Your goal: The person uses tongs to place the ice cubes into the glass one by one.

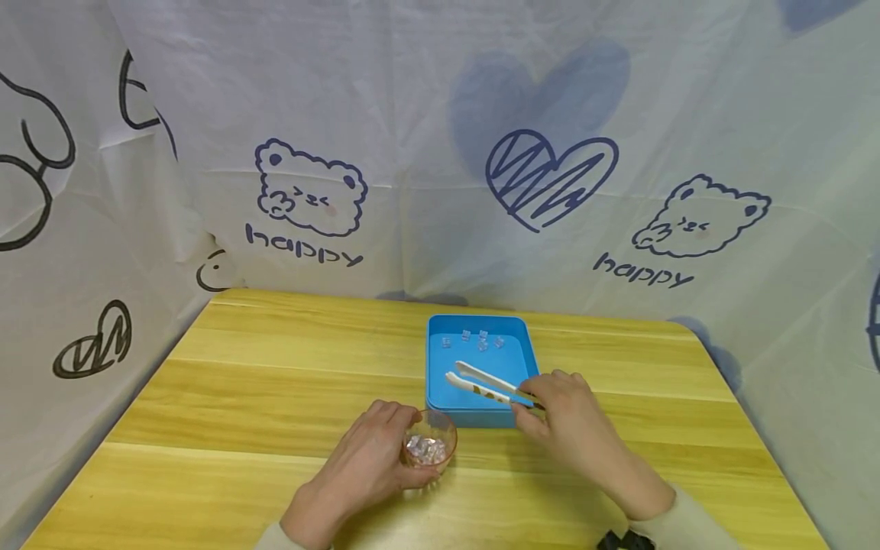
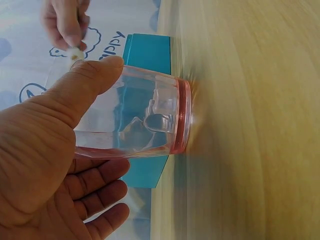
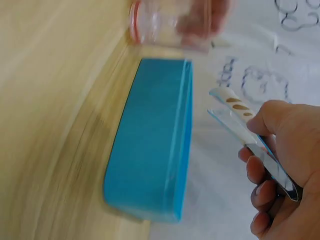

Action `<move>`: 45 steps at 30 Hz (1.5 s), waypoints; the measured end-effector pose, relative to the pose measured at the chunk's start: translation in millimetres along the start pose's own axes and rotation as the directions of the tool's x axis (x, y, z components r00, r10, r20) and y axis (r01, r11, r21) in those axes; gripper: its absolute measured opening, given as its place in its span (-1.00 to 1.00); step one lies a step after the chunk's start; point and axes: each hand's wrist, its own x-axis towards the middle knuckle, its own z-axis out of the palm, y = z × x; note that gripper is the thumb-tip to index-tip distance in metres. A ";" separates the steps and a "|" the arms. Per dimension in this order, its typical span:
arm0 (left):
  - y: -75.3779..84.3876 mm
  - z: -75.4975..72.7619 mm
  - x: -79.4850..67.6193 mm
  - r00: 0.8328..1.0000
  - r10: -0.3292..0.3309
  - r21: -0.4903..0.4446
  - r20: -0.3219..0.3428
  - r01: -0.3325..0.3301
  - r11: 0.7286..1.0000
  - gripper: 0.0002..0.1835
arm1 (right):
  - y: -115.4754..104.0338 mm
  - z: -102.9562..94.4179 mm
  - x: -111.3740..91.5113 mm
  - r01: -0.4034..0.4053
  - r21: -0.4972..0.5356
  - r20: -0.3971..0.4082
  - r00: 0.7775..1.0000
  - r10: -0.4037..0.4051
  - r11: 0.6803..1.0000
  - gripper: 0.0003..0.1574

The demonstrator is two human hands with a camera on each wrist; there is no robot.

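Note:
My left hand [image 1: 364, 462] holds a clear drinking glass [image 2: 155, 100] with a pinkish-red base, thumb on one side and fingers round the other. Inside the glass are several clear cubes [image 1: 428, 451]. The glass stands on the table just in front of a shallow blue box [image 1: 481, 418]. My right hand [image 1: 580, 424] grips small white tongs [image 1: 481, 390] with brown spots, held over the box's right front part. The tips of the tongs stand apart with nothing between them. Several small clear cubes [image 1: 483, 335] lie on the box floor toward its back.
A wooden table [image 1: 289, 367] carries the box and glass. White cloth [image 1: 412, 153] printed with bears, hearts and the word happy hangs behind the table and on both sides. A small black object [image 1: 626, 541] shows at the bottom edge by the right sleeve.

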 end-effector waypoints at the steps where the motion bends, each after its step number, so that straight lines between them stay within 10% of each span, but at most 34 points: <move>1: 0.0 -0.1 0.2 1.000 -0.001 0.000 0.001 0.001 1.000 -0.21 | 3.9 1.9 2.6 -0.026 -0.007 0.004 1.000 0.026 1.000 -0.89; 13: 0.3 -1.3 1.7 1.000 0.003 0.003 0.009 -0.003 1.000 -0.21 | 37.5 23.4 32.1 -0.257 -0.146 0.038 0.964 0.265 0.955 -0.77; 45: 0.9 -2.5 -0.3 0.999 -0.012 -0.004 0.031 0.012 1.000 -0.21 | 41.6 50.7 48.1 -0.344 -0.205 0.150 0.914 0.376 0.916 -0.66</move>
